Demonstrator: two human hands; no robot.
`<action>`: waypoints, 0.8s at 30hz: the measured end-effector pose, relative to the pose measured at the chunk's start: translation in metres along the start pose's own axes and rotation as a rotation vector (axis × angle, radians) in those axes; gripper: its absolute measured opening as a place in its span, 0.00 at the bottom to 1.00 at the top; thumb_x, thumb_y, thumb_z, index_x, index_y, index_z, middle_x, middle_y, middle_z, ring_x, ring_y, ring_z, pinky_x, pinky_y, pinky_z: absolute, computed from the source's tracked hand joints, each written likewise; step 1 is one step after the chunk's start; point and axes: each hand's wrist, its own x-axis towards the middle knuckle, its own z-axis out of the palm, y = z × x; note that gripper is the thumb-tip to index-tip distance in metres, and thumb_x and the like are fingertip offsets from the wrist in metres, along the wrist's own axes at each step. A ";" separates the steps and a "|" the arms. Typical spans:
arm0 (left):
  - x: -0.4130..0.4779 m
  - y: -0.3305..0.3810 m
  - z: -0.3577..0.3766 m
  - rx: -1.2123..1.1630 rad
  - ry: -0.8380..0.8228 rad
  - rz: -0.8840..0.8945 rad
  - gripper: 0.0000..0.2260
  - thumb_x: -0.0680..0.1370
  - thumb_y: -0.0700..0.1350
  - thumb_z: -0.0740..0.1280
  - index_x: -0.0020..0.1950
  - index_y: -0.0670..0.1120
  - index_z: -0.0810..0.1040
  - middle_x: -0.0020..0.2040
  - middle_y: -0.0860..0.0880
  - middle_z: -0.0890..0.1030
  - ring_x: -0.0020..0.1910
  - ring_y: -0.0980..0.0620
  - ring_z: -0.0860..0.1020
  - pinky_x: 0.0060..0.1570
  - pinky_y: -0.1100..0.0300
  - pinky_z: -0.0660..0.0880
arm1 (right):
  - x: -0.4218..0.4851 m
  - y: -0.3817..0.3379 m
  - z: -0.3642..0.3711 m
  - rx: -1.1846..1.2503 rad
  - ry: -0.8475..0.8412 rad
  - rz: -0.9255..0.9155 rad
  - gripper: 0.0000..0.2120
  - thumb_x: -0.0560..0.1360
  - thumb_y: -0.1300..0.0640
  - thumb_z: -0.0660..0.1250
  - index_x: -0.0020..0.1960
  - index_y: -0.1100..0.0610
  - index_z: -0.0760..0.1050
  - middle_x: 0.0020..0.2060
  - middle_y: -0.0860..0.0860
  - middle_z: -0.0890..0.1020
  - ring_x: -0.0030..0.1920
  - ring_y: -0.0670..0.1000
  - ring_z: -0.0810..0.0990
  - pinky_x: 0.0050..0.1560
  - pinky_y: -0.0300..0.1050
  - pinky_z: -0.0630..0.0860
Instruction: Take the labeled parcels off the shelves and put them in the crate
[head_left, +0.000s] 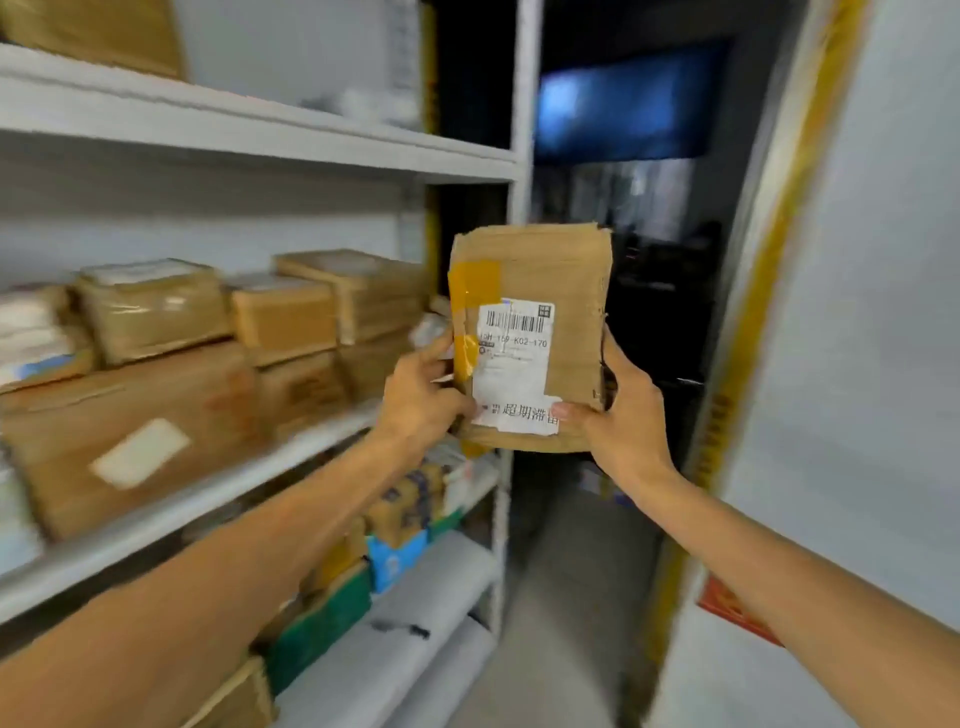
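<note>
- Flat brown cardboard parcel with white barcode label (530, 338): off the white metal shelf (249, 150), held upright past its right end; left hand (421, 400) and right hand (623, 421) clamp its lower corners.
- Crate not in view; drop pending.
- Taped brown boxes (218, 332) remain on the middle shelf; labels blurred, probably more to pick.

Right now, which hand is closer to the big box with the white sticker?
Left. The left hand holds the parcel edge nearest that box; the right hand holds the far edge.

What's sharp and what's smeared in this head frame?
Head view: the brown cardboard parcel with a white barcode label, gripped by the left hand and right hand, is sharpest; the stacked brown cardboard boxes on the white shelf are motion-smeared; the doorway behind is dark, with a blurred blue glow.
</note>
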 end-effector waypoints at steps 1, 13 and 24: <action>0.008 -0.004 0.027 -0.028 -0.056 -0.006 0.40 0.60 0.24 0.72 0.67 0.53 0.75 0.48 0.50 0.84 0.47 0.50 0.81 0.49 0.54 0.80 | -0.004 0.012 -0.021 -0.043 0.041 0.017 0.46 0.66 0.63 0.77 0.77 0.46 0.58 0.58 0.42 0.77 0.59 0.39 0.72 0.59 0.34 0.68; 0.004 0.006 0.338 -0.179 -0.670 -0.028 0.45 0.65 0.27 0.74 0.75 0.56 0.65 0.55 0.50 0.81 0.50 0.52 0.80 0.38 0.55 0.82 | -0.085 0.118 -0.259 -0.411 0.533 0.338 0.44 0.63 0.69 0.75 0.71 0.38 0.67 0.46 0.37 0.84 0.43 0.41 0.83 0.48 0.44 0.82; -0.046 0.029 0.560 -0.251 -1.125 0.082 0.37 0.64 0.30 0.75 0.69 0.53 0.72 0.54 0.51 0.81 0.55 0.49 0.80 0.45 0.50 0.82 | -0.169 0.158 -0.404 -0.592 0.919 0.595 0.46 0.65 0.74 0.70 0.73 0.38 0.63 0.53 0.40 0.82 0.49 0.45 0.83 0.50 0.50 0.82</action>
